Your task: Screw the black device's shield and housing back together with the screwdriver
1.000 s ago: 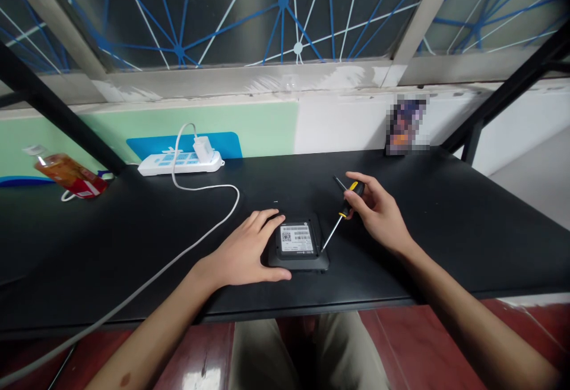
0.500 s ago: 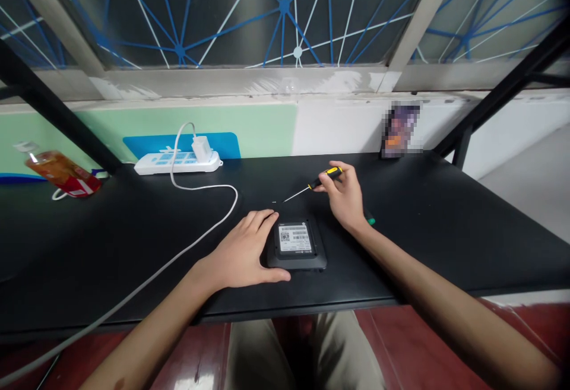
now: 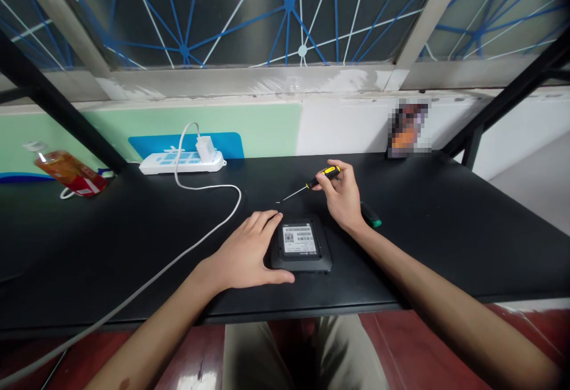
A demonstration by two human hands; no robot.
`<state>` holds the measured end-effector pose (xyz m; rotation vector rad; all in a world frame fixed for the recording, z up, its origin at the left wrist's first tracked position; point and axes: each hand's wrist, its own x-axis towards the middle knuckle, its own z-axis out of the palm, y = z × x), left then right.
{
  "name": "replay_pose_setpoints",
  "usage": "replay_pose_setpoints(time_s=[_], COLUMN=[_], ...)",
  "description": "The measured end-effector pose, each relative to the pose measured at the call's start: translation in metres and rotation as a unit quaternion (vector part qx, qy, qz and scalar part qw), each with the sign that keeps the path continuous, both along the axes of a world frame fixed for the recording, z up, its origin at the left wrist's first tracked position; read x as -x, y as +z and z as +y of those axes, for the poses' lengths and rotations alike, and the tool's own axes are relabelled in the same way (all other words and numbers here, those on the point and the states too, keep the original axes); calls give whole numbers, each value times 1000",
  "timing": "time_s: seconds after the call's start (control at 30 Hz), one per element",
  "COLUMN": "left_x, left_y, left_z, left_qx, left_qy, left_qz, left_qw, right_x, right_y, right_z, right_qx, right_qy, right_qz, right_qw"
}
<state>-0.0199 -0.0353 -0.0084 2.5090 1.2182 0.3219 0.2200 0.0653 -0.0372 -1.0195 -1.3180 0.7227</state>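
Note:
A black square device (image 3: 324, 254) with a white printed label lies flat near the table's front edge. My left hand (image 3: 250, 252) grips it from its left side, fingers at the far edge and thumb at the near edge. Pinched in my right hand (image 3: 345, 197) is a yellow and black screwdriver (image 3: 330, 172), held above the table beyond the device, its thin shaft pointing down to the left. The tip is close to a tiny light screw-like piece (image 3: 278, 202) on the table; whether they touch is too small to tell. A green-handled tool (image 3: 371, 215) lies partly hidden behind my right wrist.
A white power strip (image 3: 155, 164) with a plugged-in charger (image 3: 206, 149) stands at the back left. Its white cable (image 3: 196, 241) crosses the table to the lower left. A tilted bottle (image 3: 73, 171) is farther left. A blurred phone-like object (image 3: 403, 132) leans at the back right.
The view has shifted slightly. The screwdriver tip has moved a little left relative to the device, nearer the tiny piece. More of the green handle shows beside my right wrist.

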Motion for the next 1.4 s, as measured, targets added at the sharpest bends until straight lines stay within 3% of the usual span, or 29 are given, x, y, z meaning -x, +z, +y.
replay_pose_setpoints(time_s=[0.27, 0.57, 0.87, 1.1, 1.4], left_x=[0, 0, 2, 2, 1], left_y=[-1, 0, -2, -2, 0], left_z=[0, 1, 3, 3, 3], left_qx=[0, 9, 10, 12, 21], left_qy=[-3, 0, -3, -6, -5], left_qz=[1, -13, -13, -14, -4], left_qw=[1000, 1000, 1000, 1000, 1000], right_x=[3, 0, 3, 8, 8], right_y=[-2, 13, 16, 22, 17], right_z=[-1, -14, -36, -44, -48], right_qx=[-13, -15, 40, 54, 57], right_qy=[5, -2, 85, 124, 155], right_qz=[12, 64, 72, 49, 48], right_qw=[1000, 998, 993, 990, 985])
